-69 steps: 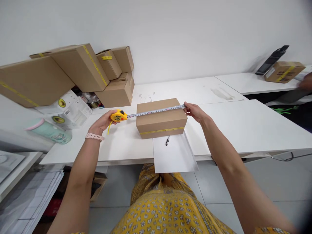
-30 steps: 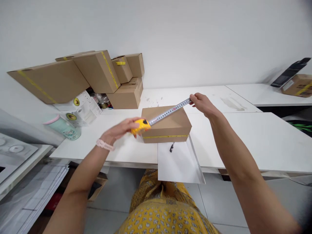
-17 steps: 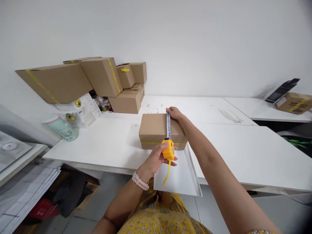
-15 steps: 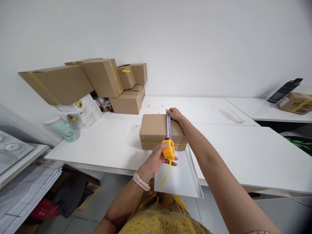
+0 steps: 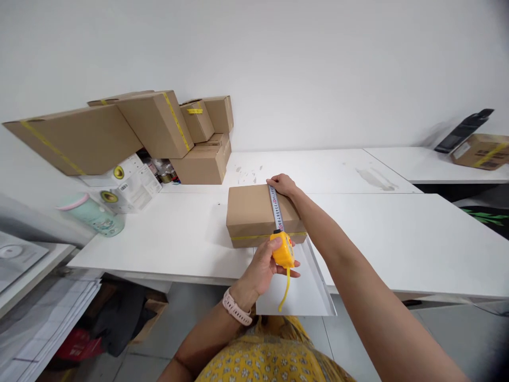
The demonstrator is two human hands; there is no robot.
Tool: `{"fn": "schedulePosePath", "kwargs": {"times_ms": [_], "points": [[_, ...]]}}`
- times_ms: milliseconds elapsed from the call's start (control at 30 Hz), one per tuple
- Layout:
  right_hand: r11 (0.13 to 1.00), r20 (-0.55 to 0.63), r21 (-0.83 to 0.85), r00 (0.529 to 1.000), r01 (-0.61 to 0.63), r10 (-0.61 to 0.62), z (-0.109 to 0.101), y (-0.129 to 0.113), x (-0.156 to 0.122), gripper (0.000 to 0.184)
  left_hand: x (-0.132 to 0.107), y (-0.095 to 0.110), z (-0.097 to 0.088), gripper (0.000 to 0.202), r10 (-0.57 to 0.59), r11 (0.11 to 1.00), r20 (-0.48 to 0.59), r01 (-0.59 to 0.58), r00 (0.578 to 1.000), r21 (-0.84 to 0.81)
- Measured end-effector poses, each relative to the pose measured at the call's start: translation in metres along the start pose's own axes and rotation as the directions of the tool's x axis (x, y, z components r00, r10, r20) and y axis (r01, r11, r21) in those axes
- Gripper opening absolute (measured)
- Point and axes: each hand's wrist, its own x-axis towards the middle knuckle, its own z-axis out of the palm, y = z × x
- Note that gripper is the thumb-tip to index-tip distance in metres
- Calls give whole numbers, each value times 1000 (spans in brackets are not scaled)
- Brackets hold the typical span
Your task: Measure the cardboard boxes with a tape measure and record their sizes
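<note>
In front of me a brown cardboard box [image 5: 248, 204] with a yellow tape strip along its side lies on the white table. My left hand [image 5: 264, 268] grips the yellow case of a tape measure [image 5: 282, 249] at the box's near side, and a yellow strap hangs from the case. The tape measure's blade [image 5: 276, 209] runs across the box top to the far edge. There my right hand [image 5: 281, 183] pinches the blade's end, fingers closed on it. A white sheet or panel [image 5: 298, 297] sticks out past the table edge, below the left hand.
Several taped cardboard boxes [image 5: 159, 124] are stacked at the back left, above white avocado-print boxes [image 5: 133, 185]. A mint tumbler [image 5: 95, 215] stands by them. At the far right are another carton [image 5: 481, 151] and a black device [image 5: 463, 132]. The table's front edge [image 5: 159, 273] runs close to me.
The tape measure's case in my left hand has shifted slightly right and down, so the blade lies more slanted across the box. My right hand stays at the far edge. The view has shifted slightly.
</note>
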Motion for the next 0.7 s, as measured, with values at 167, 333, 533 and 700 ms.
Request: {"fn": "schedulePosePath", "kwargs": {"times_ms": [167,333,533,700], "points": [[974,-44,221,998,45,-36,-29,-16,-25,31,-11,15,-4,60,-12,999,2,12,1000,36],[917,-344,374,939,138,-1,-68,16,-72,39,-66,33,-45,64,232,951,-158,-190,960,244],[926,-223,373,963,-59,151,-27,84,-145,69,-71,27,-104,66,388,890,-378,-234,841,392],[959,-186,280,983,50,3,-14,54,-148,63,-43,62,-105,67,384,878,-284,-253,878,406]]}}
